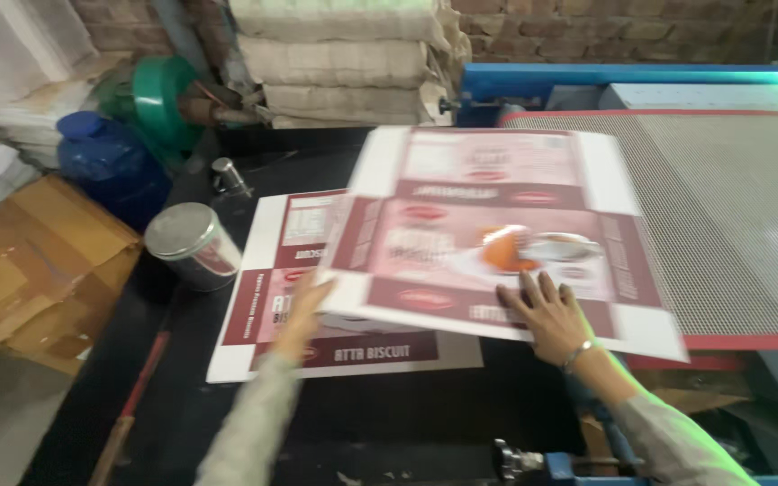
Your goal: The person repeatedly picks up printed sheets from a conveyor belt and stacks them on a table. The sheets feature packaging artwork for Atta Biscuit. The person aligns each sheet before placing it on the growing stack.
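Left hand (303,310) grips the near-left edge of a flat printed carton sheet (488,225); right hand (547,310) lies spread, palm down, on its near edge. Sheet tilted above the stack of printed sheets (267,310), reaching toward mesh conveyor (731,225) at 2 o'clock. Metal can (193,243) at 9 o'clock.

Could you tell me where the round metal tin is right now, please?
In the head view the metal tin lies tilted on the black table, left of the stacked printed carton sheets and beyond the left hand.

Glossy printed cardboard sheet (488,238), shiny metal tin (193,243), fine wire-mesh belt (731,216), rough brick wall (623,27).
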